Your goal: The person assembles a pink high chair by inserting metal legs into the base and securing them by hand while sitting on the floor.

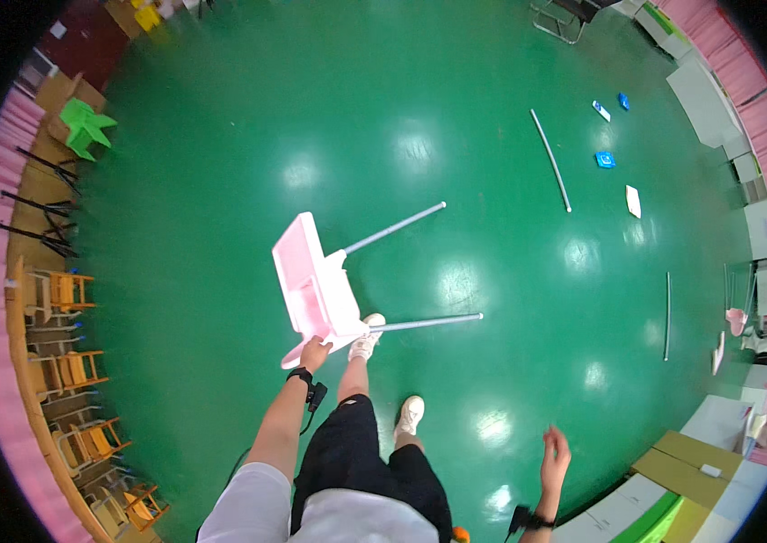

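My left hand (314,353) is closed on the near edge of a pink child's high chair (340,303). The chair lies tipped over beside my feet, its pink tray (297,253) turned to the left. Two grey tube legs (424,322) stick out from it to the right. My fingers partly cover the edge that they hold. Off to the lower right, my right hand (555,452) hangs over the floor, slightly blurred. Its fingers are apart and nothing is in them.
Loose grey tubes (551,161) lie on the green floor at right, near a blue packet (605,159) and a white piece (633,202). Wooden chairs (85,369) line the left wall. Boxes (686,475) stand at lower right. A green stool (85,127) sits far left.
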Available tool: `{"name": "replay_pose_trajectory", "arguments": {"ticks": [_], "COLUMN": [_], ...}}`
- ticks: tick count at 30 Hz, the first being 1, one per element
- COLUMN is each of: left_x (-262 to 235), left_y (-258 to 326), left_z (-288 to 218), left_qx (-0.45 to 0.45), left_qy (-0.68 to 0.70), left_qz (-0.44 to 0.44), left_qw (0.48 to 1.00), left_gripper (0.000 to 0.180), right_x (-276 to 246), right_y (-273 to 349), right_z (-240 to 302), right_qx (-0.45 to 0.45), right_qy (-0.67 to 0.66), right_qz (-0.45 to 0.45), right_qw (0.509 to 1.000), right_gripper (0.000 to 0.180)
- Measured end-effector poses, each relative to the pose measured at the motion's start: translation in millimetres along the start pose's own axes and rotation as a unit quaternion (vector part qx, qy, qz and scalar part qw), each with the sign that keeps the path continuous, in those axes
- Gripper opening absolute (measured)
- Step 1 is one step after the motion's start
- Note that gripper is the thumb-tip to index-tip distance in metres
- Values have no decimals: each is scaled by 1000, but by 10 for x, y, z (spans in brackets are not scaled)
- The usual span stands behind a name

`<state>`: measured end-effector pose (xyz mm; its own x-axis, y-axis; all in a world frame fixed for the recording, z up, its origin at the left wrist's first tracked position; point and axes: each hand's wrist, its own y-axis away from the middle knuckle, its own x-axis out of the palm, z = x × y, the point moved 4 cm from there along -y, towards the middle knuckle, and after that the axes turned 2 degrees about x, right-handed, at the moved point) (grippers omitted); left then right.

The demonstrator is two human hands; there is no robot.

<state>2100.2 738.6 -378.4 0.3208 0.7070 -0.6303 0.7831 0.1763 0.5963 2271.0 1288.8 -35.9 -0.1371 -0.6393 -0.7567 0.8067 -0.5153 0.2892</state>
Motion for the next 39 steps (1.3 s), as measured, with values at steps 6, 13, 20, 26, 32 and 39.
{"name": "replay_pose_trajectory", "arguments": {"ticks": [6,13,20,26,32,39], "left_x": [457,482,545,513,461,245], "left_y": [-755,-1266,-1437,-1420,-1443,-1453], "left_z": [-681,-723,-764,-740,-741,-899], "left_qx": [-33,-227,-280,-261,-251,-233], "left_qy": [-186,-221,-292,-245,-242,-234], "left_qz": [-87,-274,-285,-250,-222,-196], "left_qw": [978,908,869,899,911,923], "left_gripper": [74,114,112,110,109,112], "right_x": [125,-9,427,609,469,613], "right_y": [1027,1788,1363,938,1176,1257], "right_z": [-167,-723,-113,272,110,-39], "right_qx": [241,321,335,247,298,255], "right_qy": [214,154,108,122,123,161], "right_qz": [206,214,175,168,116,122], "right_qw": [924,910,919,947,939,946], "right_gripper": [29,30,28,25,24,21]}}
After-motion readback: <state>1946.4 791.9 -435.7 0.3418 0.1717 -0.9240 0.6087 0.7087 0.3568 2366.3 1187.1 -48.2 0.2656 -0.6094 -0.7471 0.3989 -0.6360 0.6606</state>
